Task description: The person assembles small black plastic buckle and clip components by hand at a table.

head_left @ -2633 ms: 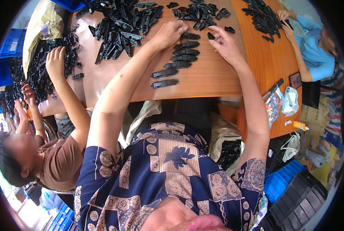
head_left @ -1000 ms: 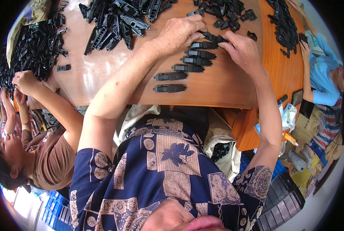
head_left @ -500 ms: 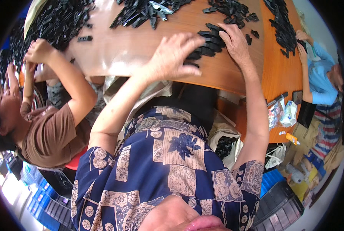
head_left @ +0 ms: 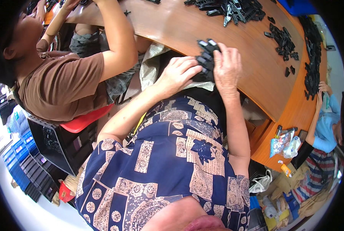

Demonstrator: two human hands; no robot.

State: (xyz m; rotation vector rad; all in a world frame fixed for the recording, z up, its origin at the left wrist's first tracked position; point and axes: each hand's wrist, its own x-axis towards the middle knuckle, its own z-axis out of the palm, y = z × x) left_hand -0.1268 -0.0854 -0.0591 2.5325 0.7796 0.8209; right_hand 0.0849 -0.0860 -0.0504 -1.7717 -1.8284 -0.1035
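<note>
Bunch of black parts (head_left: 205,57): sits at the near edge of the brown table (head_left: 168,29), partly past it; packed side by side; too tight to count, and cannot tell whether resting on the wood at all.
Left hand (head_left: 179,73): presses the bunch from the left, fingers bent and close together, tips against the parts; cannot make out the thumb.
Right hand (head_left: 227,72): cups the right side, thumb laid along the parts, fingers close together and curled around the far part.
Pale sacking (head_left: 204,85): shows just below the bunch.
Gathered: judging by the grip, amounts to one bunch, in hand rather than set down.
Pile of long parts (head_left: 241,11): lies loose and jumbled at the far side, well apart from the bunch.
Pile of small parts (head_left: 283,44): lies loose toward the right, with two stray pieces (head_left: 287,72) just nearer.
Long dark heap (head_left: 312,57): runs down the right, near a co-worker in blue (head_left: 326,134).
Balance: seems far more loose than gathered.
</note>
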